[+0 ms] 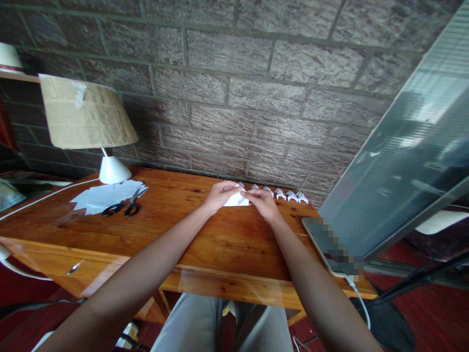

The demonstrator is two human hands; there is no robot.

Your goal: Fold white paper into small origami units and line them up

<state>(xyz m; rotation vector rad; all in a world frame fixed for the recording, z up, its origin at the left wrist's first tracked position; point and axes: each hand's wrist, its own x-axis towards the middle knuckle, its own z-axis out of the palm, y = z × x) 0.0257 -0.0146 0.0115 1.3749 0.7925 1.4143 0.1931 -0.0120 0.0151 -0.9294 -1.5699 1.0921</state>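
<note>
Between my two hands is a white sheet of paper (236,201), partly folded, held just above or on the wooden desk (220,234). My left hand (220,195) grips its left side, the thumb lying over the top. On the right side, my right hand (263,203) pinches the paper between thumb and fingers. Fingers cover much of the upper part, so the exact folds are hidden. Behind and to the right of my right hand stands a row of several small folded paper pieces (291,196), pointed like little stars.
At the left lie a stack of white paper pieces (98,196) and black-handled scissors (124,206), in front of a lamp (113,168) with a paper shade. A tablet (326,244) with a charging cable lies at the right edge. A brick wall (238,112) borders the back.
</note>
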